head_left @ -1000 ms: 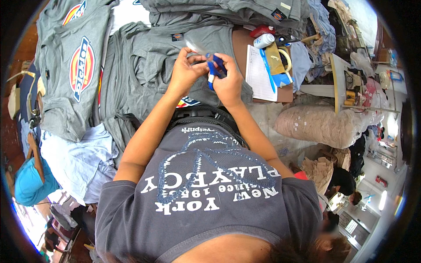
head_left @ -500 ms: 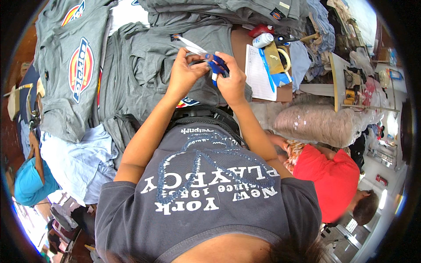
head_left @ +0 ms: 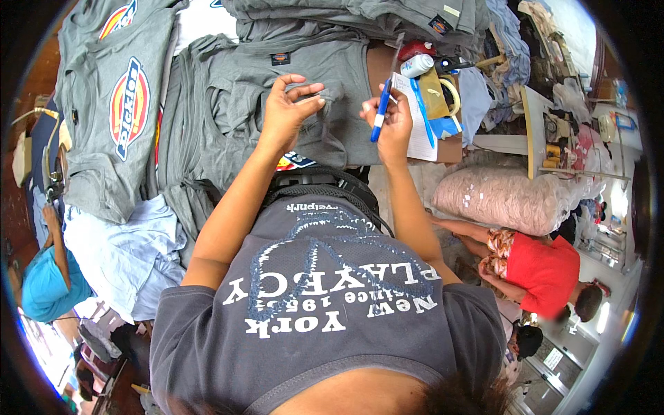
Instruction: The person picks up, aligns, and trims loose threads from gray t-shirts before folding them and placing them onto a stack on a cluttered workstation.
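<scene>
Over the grey garments, my left hand [head_left: 287, 117] is raised with fingers curved and apart, holding nothing. To its right, my right hand [head_left: 393, 131] grips a pair of scissors [head_left: 381, 113] by the blue handles. The scissors are seen edge-on, blades pointing away from me past the edge of a lined paper sheet [head_left: 423, 146]. Beneath both hands lies a grey shirt [head_left: 235, 76] with a small dark neck label [head_left: 280, 59].
A blue pen-like strip [head_left: 423, 114], white bottle [head_left: 416, 66], tape roll [head_left: 453, 97] and red object [head_left: 415, 48] crowd the right. Grey shirts with a printed emblem [head_left: 129, 109] lie left. People in blue [head_left: 52, 283] and red [head_left: 546, 273] sit on either side.
The hands have parted. My right hand has moved right with the scissors and turned them upright; my left hand has let go of the blades. The person in red has shifted right.
</scene>
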Available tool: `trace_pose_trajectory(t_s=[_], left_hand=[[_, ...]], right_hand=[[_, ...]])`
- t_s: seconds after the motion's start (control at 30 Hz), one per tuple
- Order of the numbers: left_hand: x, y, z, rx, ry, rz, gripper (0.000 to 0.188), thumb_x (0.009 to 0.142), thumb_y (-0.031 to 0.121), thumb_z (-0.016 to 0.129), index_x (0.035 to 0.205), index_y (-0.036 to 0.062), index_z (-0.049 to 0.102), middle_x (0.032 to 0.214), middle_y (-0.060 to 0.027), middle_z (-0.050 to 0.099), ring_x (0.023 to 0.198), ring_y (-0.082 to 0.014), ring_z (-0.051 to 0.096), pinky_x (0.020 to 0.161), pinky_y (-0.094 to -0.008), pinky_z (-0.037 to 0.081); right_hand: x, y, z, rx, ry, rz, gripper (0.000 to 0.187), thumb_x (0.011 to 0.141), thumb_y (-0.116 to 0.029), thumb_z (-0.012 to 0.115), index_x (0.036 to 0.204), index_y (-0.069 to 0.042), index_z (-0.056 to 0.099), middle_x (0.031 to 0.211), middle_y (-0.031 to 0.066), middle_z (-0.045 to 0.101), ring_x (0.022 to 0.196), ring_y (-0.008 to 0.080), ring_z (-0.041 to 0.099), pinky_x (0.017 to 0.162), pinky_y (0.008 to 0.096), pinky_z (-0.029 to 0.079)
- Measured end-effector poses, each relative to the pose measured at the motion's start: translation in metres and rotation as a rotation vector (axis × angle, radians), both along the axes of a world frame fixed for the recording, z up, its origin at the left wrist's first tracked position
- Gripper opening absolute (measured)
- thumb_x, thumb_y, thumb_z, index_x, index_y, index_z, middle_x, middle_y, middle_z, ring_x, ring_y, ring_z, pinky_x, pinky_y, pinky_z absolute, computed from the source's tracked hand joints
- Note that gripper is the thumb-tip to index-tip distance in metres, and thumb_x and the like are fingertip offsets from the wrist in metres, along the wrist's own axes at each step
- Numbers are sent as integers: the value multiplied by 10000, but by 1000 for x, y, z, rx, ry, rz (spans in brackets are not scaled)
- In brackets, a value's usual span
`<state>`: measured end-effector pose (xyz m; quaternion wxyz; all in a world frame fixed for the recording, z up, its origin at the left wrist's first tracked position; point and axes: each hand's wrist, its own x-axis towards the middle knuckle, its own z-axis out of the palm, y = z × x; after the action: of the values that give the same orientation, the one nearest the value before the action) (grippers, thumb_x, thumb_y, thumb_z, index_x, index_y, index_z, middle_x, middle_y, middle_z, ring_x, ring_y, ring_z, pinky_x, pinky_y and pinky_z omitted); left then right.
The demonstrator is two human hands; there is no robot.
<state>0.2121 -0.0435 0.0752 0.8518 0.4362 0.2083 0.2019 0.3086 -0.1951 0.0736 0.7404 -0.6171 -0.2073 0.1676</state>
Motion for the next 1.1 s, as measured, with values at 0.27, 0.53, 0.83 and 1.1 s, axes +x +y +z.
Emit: trace_pose_trajectory(t_s=[0.27, 0.53, 0.83, 1.1], left_hand=[[1, 2, 3, -103, -26, 5, 469, 685, -114, 579, 1047, 35, 323, 1007, -194, 531, 803, -160, 564, 687, -232, 471], [-1, 4, 2, -50, -31, 14, 487, 675, -108, 593, 1053, 41, 324, 1007, -196, 529, 798, -163, 565, 718, -245, 466], [0, 4, 1, -45, -27, 28, 489, 669, -104, 598, 1050, 38, 326, 1006, -196, 529, 812, -173, 567, 736, -256, 463], [0, 3, -1, -24, -39, 24, 480, 672, -108, 585, 1048, 43, 328, 1007, -197, 529, 825, -177, 564, 746, -258, 460]], right_hand=[[4, -50, -24, -552, -377, 139, 473, 631, -93, 732, 1032, -17, 492, 902, 63, 588, 781, 94, 540, 706, 222, 468], [12, -46, -24, -585, -516, 57, 446, 647, -79, 714, 1032, -10, 500, 917, 88, 591, 812, 118, 569, 703, 246, 483], [16, -48, -24, -571, -589, 105, 440, 650, -77, 707, 1036, -23, 504, 930, 93, 586, 810, 129, 581, 706, 248, 486], [16, -38, -11, -626, -672, 124, 423, 646, -114, 707, 1016, -34, 519, 922, 94, 585, 787, 157, 598, 654, 258, 485]])
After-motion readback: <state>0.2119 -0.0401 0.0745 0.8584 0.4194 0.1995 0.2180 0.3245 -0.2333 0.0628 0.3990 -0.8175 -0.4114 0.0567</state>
